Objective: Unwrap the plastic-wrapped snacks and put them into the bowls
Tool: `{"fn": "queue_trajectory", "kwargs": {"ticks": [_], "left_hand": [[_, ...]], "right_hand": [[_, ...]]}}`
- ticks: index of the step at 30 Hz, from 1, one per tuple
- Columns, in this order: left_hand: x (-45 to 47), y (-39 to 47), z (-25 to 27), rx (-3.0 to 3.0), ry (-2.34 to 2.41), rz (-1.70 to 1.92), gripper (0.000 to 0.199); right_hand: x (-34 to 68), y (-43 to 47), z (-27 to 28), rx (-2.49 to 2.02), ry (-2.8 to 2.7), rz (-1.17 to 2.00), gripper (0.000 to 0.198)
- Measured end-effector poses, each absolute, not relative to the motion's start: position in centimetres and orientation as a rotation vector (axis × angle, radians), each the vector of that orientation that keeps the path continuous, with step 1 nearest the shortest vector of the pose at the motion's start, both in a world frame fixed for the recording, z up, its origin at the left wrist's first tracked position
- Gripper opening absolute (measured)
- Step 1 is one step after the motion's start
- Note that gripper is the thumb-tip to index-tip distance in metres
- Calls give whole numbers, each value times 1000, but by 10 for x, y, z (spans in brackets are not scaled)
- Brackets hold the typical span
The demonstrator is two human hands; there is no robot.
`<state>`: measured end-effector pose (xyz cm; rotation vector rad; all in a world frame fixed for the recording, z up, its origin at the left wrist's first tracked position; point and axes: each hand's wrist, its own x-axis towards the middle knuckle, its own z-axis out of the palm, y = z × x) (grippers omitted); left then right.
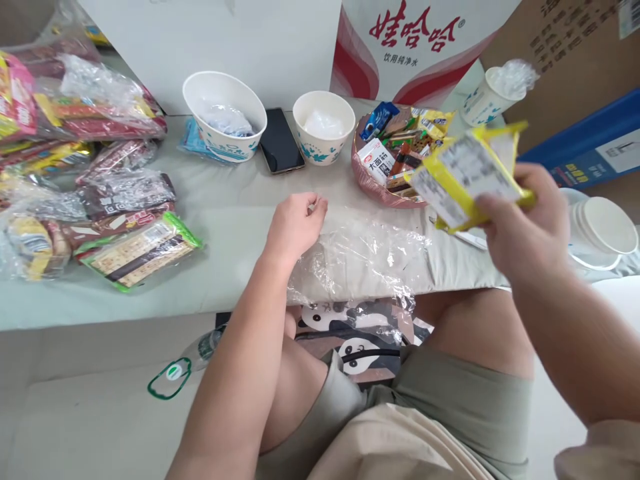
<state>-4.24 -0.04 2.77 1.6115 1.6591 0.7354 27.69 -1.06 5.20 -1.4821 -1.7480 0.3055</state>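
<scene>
My right hand point(525, 220) grips a yellow snack packet point(467, 173) with a pale printed label, raised over the table's right side; a second yellow wrapper may be behind it. My left hand point(297, 225) is closed with curled fingers at the table's middle, and whatever it might pinch is hidden. Beside it a crumpled clear plastic bag point(350, 260) is spread out and hangs over the front edge. A pink basket point(367, 177) full of small wrapped snacks stands just left of the raised packet.
Two paper bowls point(323, 150) with plastic inside flank a phone point(281, 141). Bagged snacks point(100, 113) pile up at left, a green-edged cracker pack point(145, 250) in front. A stuffed paper cup point(487, 100) and white lidded tub point(607, 227) are at right; cartons point(225, 47) stand behind.
</scene>
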Motion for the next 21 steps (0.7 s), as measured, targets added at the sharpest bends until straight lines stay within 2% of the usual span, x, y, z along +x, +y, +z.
{"fn": "queue_trajectory", "kwargs": {"ticks": [3, 5, 8, 10, 12, 14, 18, 21], "left_hand": [[-36, 4, 27, 1644, 1642, 732, 31], [-32, 7, 27, 1654, 1629, 721, 32], [-30, 9, 26, 1660, 1595, 701, 34], [-30, 8, 26, 1662, 1554, 706, 36], [-33, 7, 26, 1670, 1494, 729, 35], [-38, 6, 27, 1672, 1421, 761, 30], [-46, 1, 31, 1653, 1256, 811, 24], [-48, -3, 32, 1643, 1135, 864, 23]], "right_hand": [[266, 52, 75, -1539, -1622, 533, 34], [251, 85, 92, -1585, -1822, 602, 37], [226, 97, 117, -1742, -2142, 303, 46], [213, 82, 127, -1818, -2126, 43, 31], [209, 55, 128, -1766, -2063, -49, 14], [215, 24, 114, -1611, -2019, 17, 15], [247, -33, 52, -1509, -1789, 409, 22], [265, -55, 7, -1703, -1482, 585, 47]]}}
